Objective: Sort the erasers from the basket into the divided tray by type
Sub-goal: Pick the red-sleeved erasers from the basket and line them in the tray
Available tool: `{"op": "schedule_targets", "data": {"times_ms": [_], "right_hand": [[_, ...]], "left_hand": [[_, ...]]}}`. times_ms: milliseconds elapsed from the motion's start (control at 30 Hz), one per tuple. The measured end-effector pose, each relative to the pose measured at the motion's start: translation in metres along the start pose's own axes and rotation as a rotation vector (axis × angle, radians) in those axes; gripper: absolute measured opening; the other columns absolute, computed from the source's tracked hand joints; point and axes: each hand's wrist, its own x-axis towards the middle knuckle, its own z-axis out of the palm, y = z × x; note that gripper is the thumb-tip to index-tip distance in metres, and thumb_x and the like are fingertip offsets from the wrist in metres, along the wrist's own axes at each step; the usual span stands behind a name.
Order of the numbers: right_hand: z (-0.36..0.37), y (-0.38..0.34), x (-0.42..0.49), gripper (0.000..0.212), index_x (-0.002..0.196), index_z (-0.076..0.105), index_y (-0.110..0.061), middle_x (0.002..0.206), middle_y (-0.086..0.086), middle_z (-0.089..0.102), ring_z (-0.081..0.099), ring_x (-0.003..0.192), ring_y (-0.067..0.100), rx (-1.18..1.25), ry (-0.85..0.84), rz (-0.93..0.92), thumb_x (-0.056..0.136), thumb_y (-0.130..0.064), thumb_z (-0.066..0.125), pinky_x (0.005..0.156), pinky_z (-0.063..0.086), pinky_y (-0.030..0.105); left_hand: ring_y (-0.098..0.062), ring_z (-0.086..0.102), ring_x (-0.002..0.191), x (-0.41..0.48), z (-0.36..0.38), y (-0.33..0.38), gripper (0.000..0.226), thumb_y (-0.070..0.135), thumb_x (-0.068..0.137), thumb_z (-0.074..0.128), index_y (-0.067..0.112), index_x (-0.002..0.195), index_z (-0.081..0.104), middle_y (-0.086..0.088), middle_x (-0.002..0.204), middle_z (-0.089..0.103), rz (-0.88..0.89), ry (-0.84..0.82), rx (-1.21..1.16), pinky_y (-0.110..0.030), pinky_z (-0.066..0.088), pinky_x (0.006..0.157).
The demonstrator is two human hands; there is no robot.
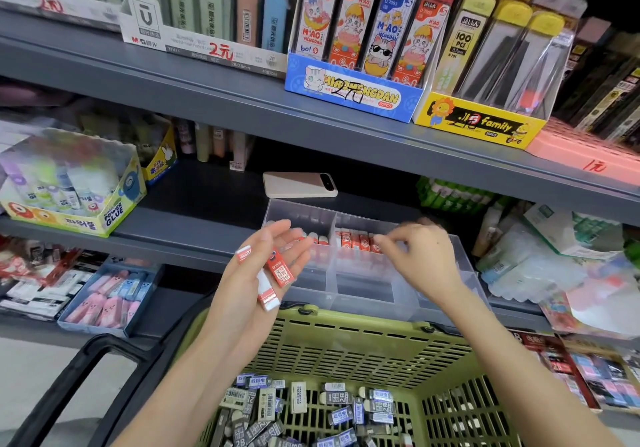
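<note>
Placement of red-sleeved erasers [279,268] is under way: we are carrying several on our flat, straight-fingered left hand [239,285] while our right hand [422,259], fingertips [380,239] bunched, contents unclear, is hovering at the divided tray's [367,294] red row; next, probably, pinching another from the palm.

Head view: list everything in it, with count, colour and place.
divided tray: one, clear, on the shelf above the basket
red erasers in tray: several, red-white, rear compartments
red erasers in hand: three visible, red-white, on the left palm
basket: one, green, bottom of view
dark erasers: many, grey-black, basket floor
phone: one, pale, shelf behind the tray
glue box: one, yellow, shelf at left
blue display box: one, blue, upper shelf
yellow display box: one, yellow, right of the blue one
left hand: one, palm up, before the tray
right hand: one, over the tray, fingertips at its red erasers
</note>
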Motion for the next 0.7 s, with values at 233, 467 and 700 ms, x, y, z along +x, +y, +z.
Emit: {"op": "schedule_targets", "data": {"times_ms": [233,467,700], "right_hand": [[-0.015,-0.091,-0.049,0.019,0.077,0.072,-0.024,0.069,-0.008,0.069,0.057,0.063,-0.001,0.809,-0.365,0.017,0.077,-0.042,0.068,0.063,0.046,0.017],[-0.012,-0.107,-0.056,0.011,0.082,0.066,-0.016,0.069,0.0,0.064,0.057,0.063,0.01,1.068,-0.315,0.208,0.083,-0.006,0.067,0.061,0.052,0.026],[-0.015,-0.081,-0.046,0.008,0.075,0.07,-0.011,0.064,-0.007,0.063,0.05,0.055,0.0,1.159,-0.181,0.403,0.08,-0.017,0.072,0.053,0.038,0.009]], "left_hand": [[-0.025,0.06,0.117,-0.003,0.004,-0.008,0.03,0.03,0.089,0.051,0.019,0.104,0.075,-0.01,0.124,0.065,-0.036,-0.111,-0.005,-0.038,0.052,0.092],[-0.017,0.057,0.122,-0.007,0.005,-0.007,0.038,0.042,0.076,0.063,0.025,0.109,0.072,0.001,0.127,0.064,-0.013,-0.209,0.224,-0.027,0.053,0.089],[-0.023,0.066,0.107,-0.002,-0.005,0.001,0.027,0.031,0.088,0.056,0.013,0.1,0.073,-0.009,0.112,0.07,0.092,-0.095,0.398,-0.03,0.056,0.082]]}}
